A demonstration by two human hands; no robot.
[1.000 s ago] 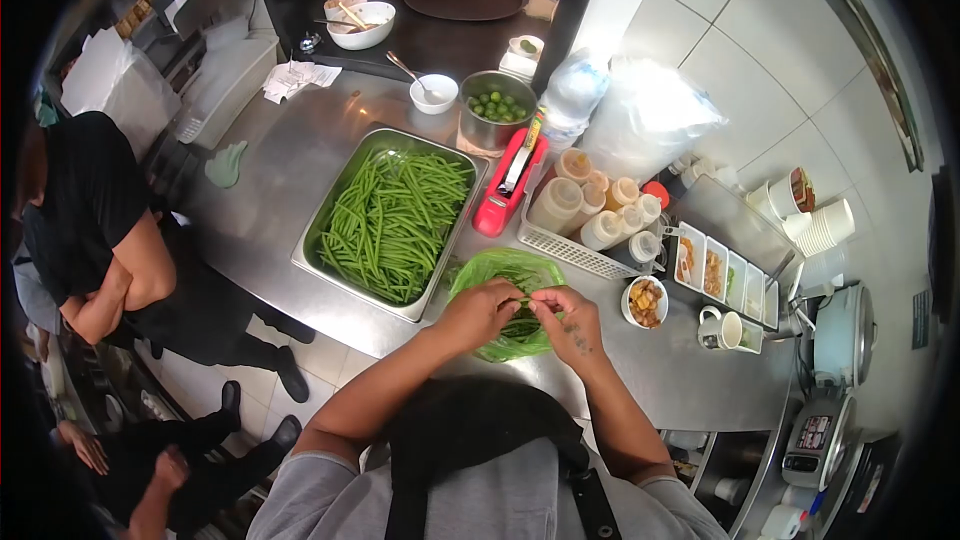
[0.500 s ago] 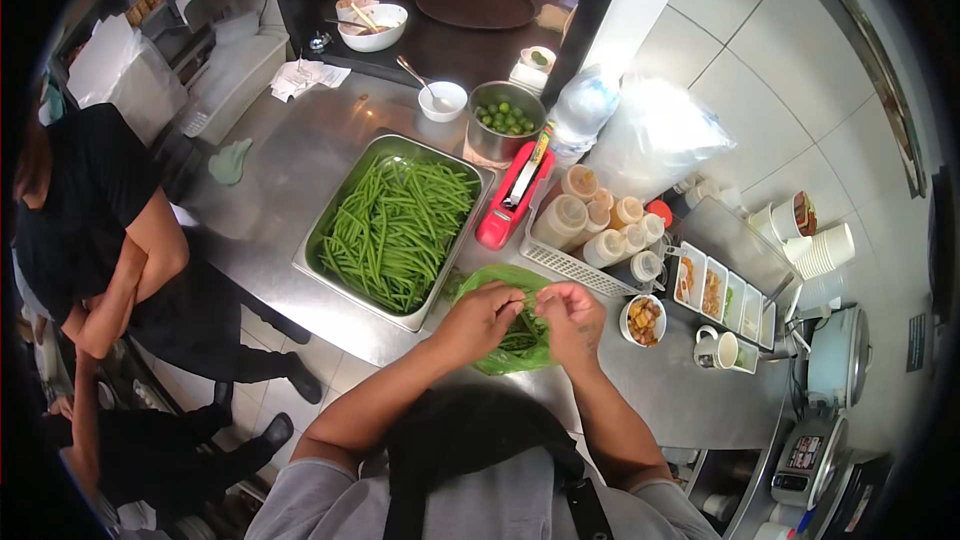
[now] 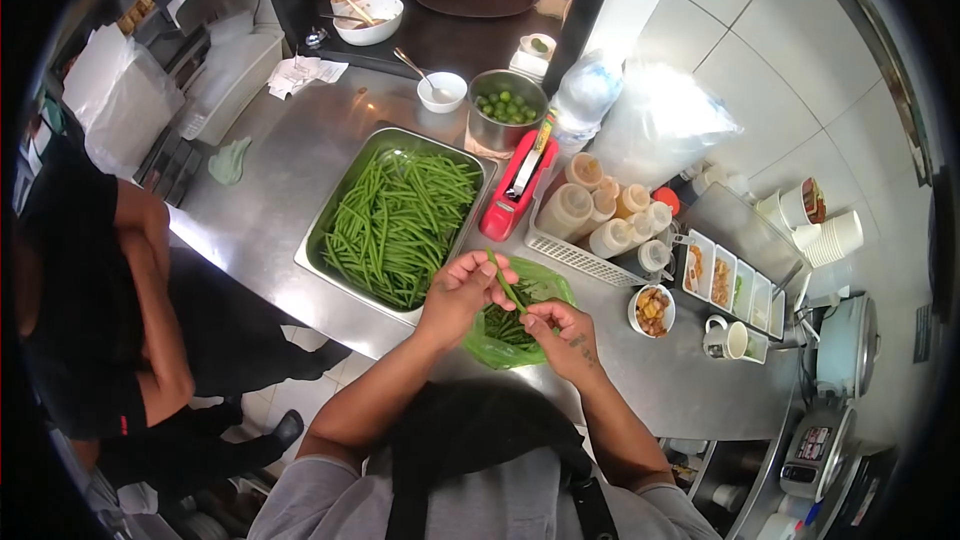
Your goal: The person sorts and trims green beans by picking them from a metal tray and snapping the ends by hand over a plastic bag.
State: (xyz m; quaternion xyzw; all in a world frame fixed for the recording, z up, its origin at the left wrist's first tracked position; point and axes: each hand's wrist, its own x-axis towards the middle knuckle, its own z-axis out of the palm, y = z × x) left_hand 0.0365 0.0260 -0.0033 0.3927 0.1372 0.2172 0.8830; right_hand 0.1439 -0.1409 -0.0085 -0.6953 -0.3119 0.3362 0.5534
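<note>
A single green bean (image 3: 503, 278) is pinched between both of my hands. My left hand (image 3: 466, 292) grips its upper part, and my right hand (image 3: 562, 336) has its fingers closed at the lower end. Beneath them lies a green plastic bag (image 3: 553, 283) with its mouth spread, and small green pieces show inside it. Left of the bag stands a deep metal tray (image 3: 322, 230) heaped with long green beans (image 3: 395, 225); my left hand is close to its right corner.
Behind the bag are a red tape dispenser (image 3: 510, 202), a metal pot (image 3: 500, 137) of small green fruit and a basket of squeeze bottles (image 3: 590, 260). To the right stand a small bowl of food (image 3: 652, 311) and a mug (image 3: 722, 342). A person with folded arms (image 3: 150, 290) stands at left.
My hands, earlier close together over the bag, have tilted apart, and a long bean now shows between them. The left hand has moved a little left. The person at left has shifted nearer.
</note>
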